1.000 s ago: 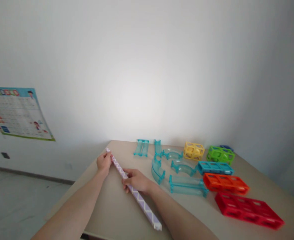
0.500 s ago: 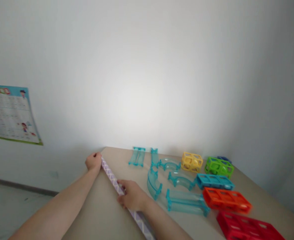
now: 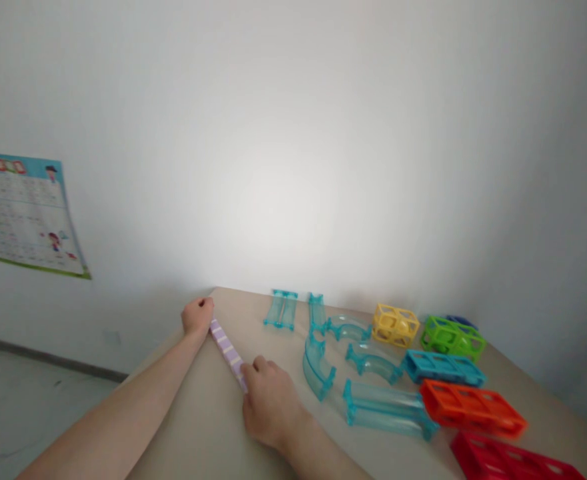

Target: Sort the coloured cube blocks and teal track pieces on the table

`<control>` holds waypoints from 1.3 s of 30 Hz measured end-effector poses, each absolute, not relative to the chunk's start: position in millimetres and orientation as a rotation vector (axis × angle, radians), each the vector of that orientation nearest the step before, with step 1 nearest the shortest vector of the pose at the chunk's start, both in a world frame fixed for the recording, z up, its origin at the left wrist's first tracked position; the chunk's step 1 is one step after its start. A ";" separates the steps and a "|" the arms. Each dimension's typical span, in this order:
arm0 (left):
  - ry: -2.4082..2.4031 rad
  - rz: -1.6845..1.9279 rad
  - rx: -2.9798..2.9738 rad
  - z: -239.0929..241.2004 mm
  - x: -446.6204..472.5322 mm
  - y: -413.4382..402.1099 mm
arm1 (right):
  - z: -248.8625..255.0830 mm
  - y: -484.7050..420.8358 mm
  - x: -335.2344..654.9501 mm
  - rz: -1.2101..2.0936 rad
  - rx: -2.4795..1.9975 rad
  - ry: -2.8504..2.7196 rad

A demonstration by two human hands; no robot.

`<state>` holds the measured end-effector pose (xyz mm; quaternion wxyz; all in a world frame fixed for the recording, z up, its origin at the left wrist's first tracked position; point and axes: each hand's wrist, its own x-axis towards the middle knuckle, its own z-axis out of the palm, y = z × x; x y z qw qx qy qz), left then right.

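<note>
A narrow purple strip with pale lines (image 3: 228,348) slants across the left part of the table, its material unclear. At its far end my left hand (image 3: 197,316) is closed, near the table's back left corner. My right hand (image 3: 269,401) is closed around the strip's near end, its knuckles turned up. Just right of that hand lie clear teal track pieces: a curved one (image 3: 318,367) and a long straight one (image 3: 389,408).
Other teal pieces (image 3: 281,309) lie toward the wall. On the right sit lattice blocks in yellow (image 3: 396,325), green (image 3: 452,337), blue (image 3: 444,368), orange (image 3: 472,408) and red (image 3: 516,459). A poster (image 3: 26,213) hangs on the wall at left.
The near stretch of the strip, which ran past my right hand, no longer shows. My right hand has shifted slightly right and down. The view has turned a little left.
</note>
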<state>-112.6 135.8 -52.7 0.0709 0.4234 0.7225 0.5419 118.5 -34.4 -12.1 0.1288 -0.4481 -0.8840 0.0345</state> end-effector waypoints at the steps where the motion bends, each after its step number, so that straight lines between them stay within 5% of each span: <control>1: 2.148 1.628 1.284 -52.6 -112.5 135.5 | -12.6 -33.6 120.0 0.110 -1.276 -2.582; 9: 1.595 1.512 1.532 -51.1 -99.2 127.5 | -19.4 -31.0 127.5 0.410 -1.068 -2.584; 23: 1.111 1.032 2.104 -50.4 -80.9 109.1 | -25.0 -31.9 116.4 0.355 -0.912 -2.645; 39: 2.287 0.403 2.290 -36.9 -65.2 89.7 | -10.7 -41.5 116.7 0.454 -0.945 -2.717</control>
